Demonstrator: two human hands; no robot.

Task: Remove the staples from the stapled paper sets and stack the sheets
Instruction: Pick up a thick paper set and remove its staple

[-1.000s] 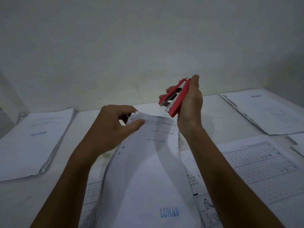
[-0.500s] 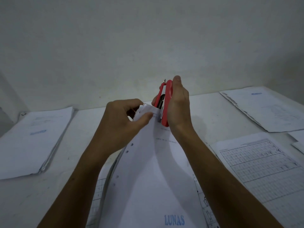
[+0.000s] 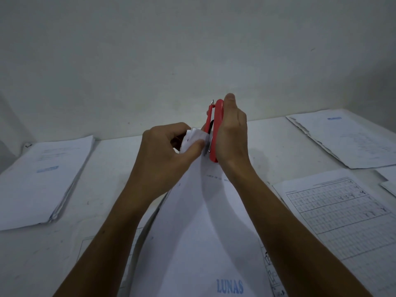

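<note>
A: Your left hand (image 3: 169, 146) is pinching the top corner of the paper set (image 3: 199, 221), thumb on the near face and fingers curled behind; the set is lifted off the tabletop (image 3: 111, 185) at that corner and its lower end, stamped LUNAS, trails toward you

B: And your right hand (image 3: 232, 133) is wrapped round the red stapler (image 3: 215, 133), held upright just beside that corner, thumb along its top; whether its metal end is touching the staple I cannot tell, your thumb covers the spot

A: Mind how this thing handles; it looks light and floppy, thin sheets that bow under their own weight, so the corner will likely tear before the staple gives if you yank it

B: So keep the pinch close against the staple; hold the stiff, bunched part, not the loose body of the page; the stapler is rigid and easy, so let it do the levering

A: Elsewhere, one paper stack (image 3: 42, 179) lies at your left and another pile (image 3: 351, 138) at the far right, well apart from your hands; a gridded sheet (image 3: 342, 213) sits near your right forearm

B: My read; the staple is not yet out, stacking comes after
</note>
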